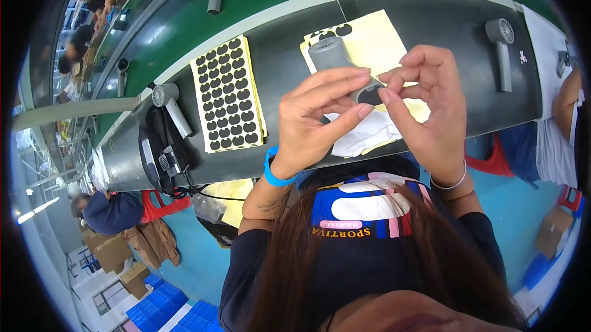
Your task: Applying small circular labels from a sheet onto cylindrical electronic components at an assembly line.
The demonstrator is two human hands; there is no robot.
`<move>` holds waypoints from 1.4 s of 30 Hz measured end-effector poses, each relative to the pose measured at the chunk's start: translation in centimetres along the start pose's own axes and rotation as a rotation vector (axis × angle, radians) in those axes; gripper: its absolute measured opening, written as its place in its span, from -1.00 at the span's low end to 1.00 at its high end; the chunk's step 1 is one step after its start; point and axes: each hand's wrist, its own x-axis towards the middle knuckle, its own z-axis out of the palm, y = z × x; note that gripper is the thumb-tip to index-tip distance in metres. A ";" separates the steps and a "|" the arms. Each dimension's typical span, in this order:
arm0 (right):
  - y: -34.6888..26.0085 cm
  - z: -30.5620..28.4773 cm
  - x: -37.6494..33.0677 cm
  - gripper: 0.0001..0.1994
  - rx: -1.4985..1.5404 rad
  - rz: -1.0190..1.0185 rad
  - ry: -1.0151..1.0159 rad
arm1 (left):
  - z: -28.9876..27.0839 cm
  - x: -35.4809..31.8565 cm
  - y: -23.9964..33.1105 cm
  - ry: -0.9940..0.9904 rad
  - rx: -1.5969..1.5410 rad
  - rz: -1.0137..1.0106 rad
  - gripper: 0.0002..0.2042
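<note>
1. The room is a factory line: a green conveyor runs behind a dark grey workbench, and other workers sit along it at the far left.
2. On the bench lie a yellow sheet of black stickers, a second, nearly bare yellow sheet, and two spare grey hair dryers.
3. A grey hair dryer body is held up over the bench, its long axis pointing away and slightly left from the hands, near end between the fingers.
4. The left hand clasps the body's near end from the left.
5. The right hand pinches at that same end; whether it holds a sticker cannot be told.
</note>
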 end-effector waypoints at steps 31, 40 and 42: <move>12.3 3.8 7.6 -0.82 -0.666 0.048 -0.052 | -16.9 21.9 -12.8 0.180 1.481 0.296 -0.58; 13.0 4.2 8.3 -0.88 -0.709 0.143 -0.070 | -16.3 18.0 -3.8 0.128 -0.042 -0.202 -0.69; 13.0 4.3 8.3 -0.89 -0.720 0.130 -0.084 | -14.8 14.1 -0.4 0.090 -0.193 -0.141 -0.66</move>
